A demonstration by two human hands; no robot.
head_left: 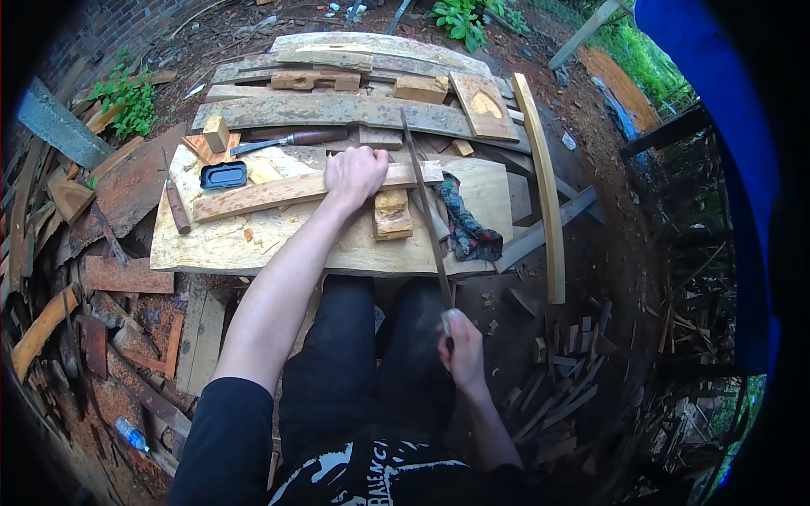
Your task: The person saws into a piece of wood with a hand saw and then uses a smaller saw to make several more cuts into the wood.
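My left hand (357, 174) is closed over a long wooden strip (270, 195), pressing it down above the workbench slab (181, 249). Under the strip, just right of that hand, sits a small wooden block (391, 221). My right hand (462, 346) grips the handle of a handsaw (432, 228), low in front of the bench. The saw's long blade runs up and away, crossing the strip close to its right end. A crumpled dark patterned cloth (468, 223) lies right of the blade.
On the bench are a chisel (291, 139), a black tray (224, 175) and a wooden-handled tool (176, 207). Planks (329, 114) lie behind them. A long curved board (540, 185) leans at the right. Wood offcuts (574, 354) and a plastic bottle (131, 433) are on the ground.
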